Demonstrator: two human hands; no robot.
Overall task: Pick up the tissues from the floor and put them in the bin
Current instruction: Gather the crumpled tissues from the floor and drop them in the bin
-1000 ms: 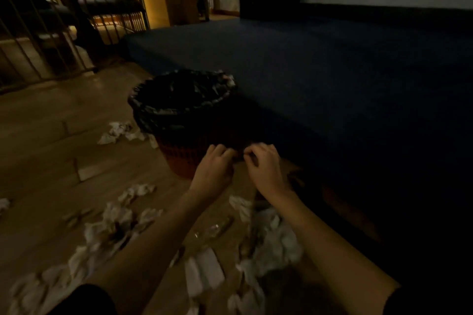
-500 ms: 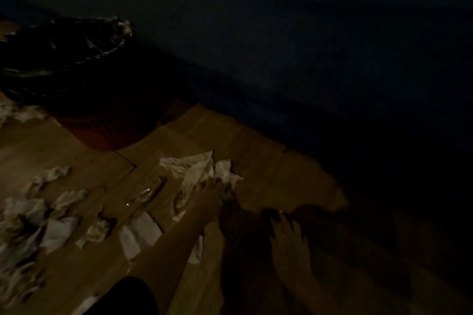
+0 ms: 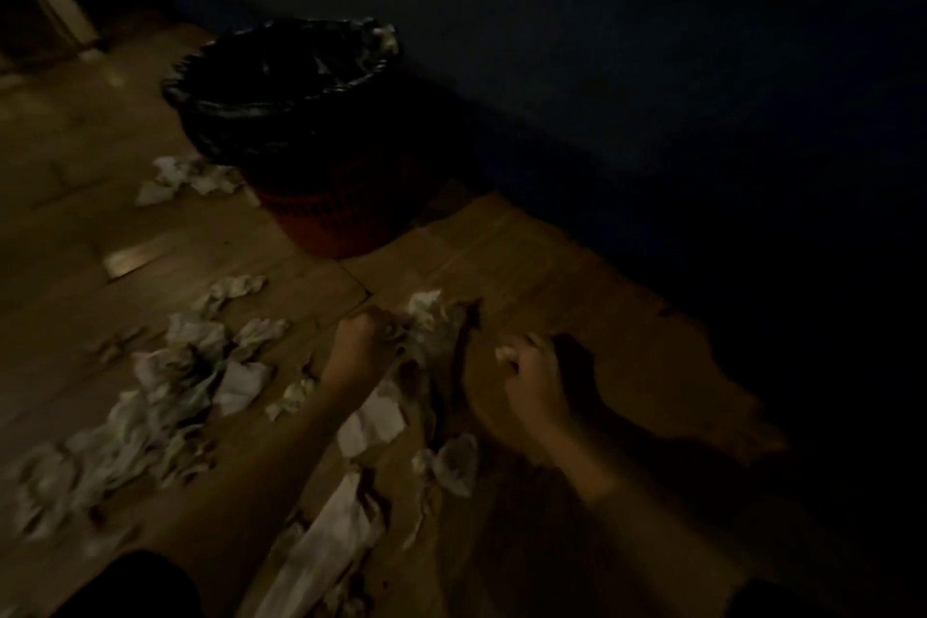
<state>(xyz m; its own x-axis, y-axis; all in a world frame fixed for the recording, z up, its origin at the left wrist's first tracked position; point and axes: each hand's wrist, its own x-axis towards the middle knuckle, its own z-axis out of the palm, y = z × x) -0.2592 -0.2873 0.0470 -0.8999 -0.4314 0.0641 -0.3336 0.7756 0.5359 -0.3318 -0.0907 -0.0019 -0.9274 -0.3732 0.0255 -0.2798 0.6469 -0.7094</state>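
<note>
Head view, dim and blurred. I see my left hand [image 3: 362, 336] clenched on a crumpled tissue [image 3: 430, 322] at the floor [image 3: 542, 276]. My right hand [image 3: 530, 369], curled, pinches a small white tissue scrap [image 3: 505, 352]. More tissues [image 3: 175, 381] lie scattered left and near. Farther left stands the bin [image 3: 301, 126], its black liner open.

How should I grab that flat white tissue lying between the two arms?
Pinch the flat tissue at its raised, curled right edge, coming from above. It lies spread on the wooden floor, so the flat middle gives little to hold, and the left forearm crowds its left side.
</note>
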